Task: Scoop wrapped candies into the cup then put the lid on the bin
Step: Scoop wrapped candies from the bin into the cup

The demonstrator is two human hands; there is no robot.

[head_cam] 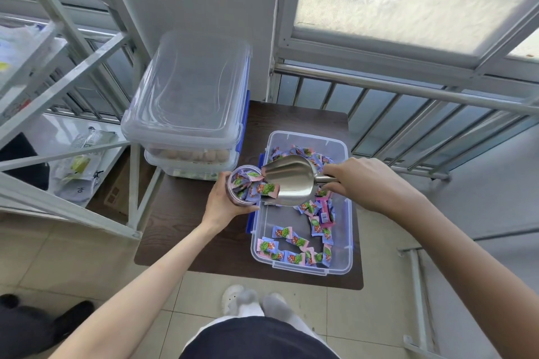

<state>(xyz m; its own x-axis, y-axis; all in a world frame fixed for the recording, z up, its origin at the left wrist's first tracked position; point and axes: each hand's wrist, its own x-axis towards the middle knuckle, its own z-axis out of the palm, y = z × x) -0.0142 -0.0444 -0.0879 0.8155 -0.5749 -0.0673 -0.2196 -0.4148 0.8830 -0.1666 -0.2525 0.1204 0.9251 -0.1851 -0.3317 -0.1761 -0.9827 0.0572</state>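
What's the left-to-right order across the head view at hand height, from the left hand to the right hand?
left hand → cup → scoop → right hand. The scoop's mouth tips candies into the cup, above the open bin.

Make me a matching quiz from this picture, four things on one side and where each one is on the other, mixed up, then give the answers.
Things:
1. cup
2. metal scoop
3. open bin
4. stacked lidded containers

Places:
A. on the table's right side, candies inside
B. held in the left hand
C. at the table's far left corner
D. held by its handle in the right hand, tipped toward the cup

Pairs: 1-B, 2-D, 3-A, 4-C
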